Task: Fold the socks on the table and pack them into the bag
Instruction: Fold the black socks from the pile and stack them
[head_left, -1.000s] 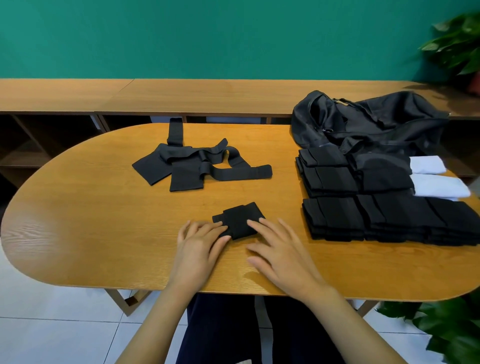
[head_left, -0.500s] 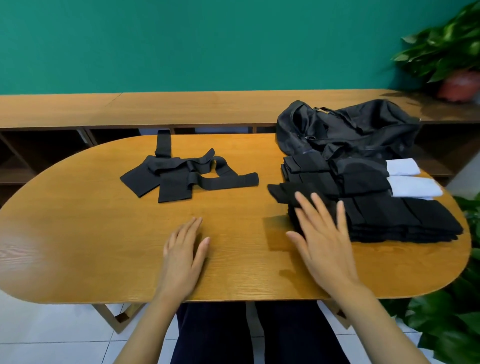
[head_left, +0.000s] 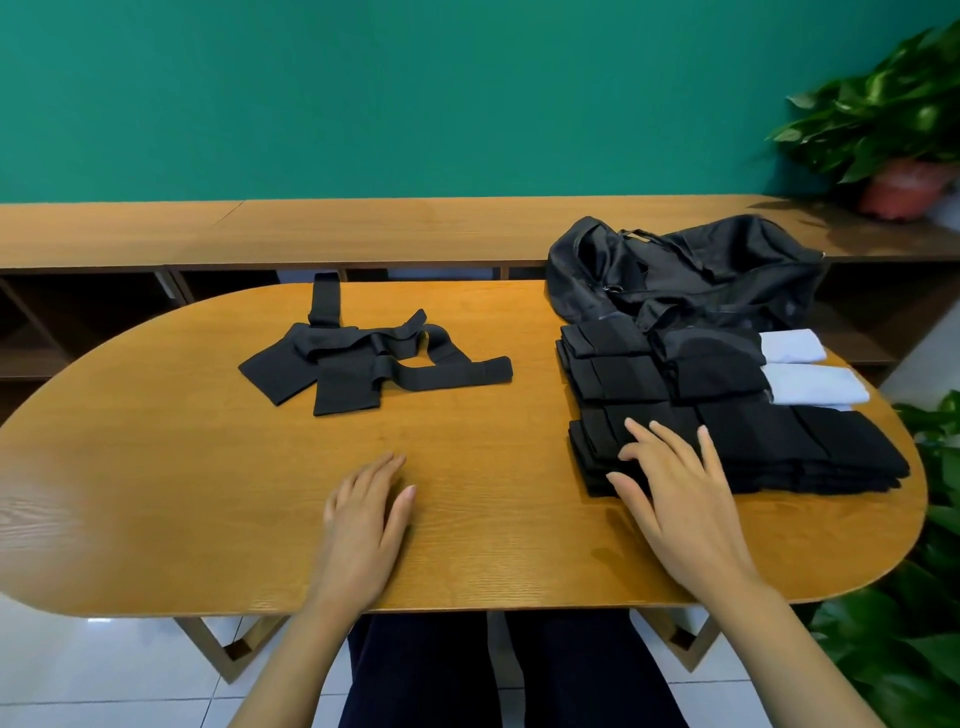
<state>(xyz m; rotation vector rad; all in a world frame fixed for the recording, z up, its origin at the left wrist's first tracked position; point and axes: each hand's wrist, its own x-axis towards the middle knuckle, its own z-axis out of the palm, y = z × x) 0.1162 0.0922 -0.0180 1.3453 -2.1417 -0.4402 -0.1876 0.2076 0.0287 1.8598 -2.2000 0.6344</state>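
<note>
The right hand (head_left: 680, 499), grip wide, rests spread fingers on the folded socks (head_left: 789, 447) at the right of the table (head_left: 156, 467), with the bag (head_left: 691, 275) just beyond them. The left hand (head_left: 363, 525) lies flat on the table, grip wide and empty, the unfolded socks (head_left: 358, 369) farther back.

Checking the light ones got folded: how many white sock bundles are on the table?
2. The far white bundle lies by the bag; the near white bundle lies just in front of it. Others may be hidden under the black stacks.
</note>
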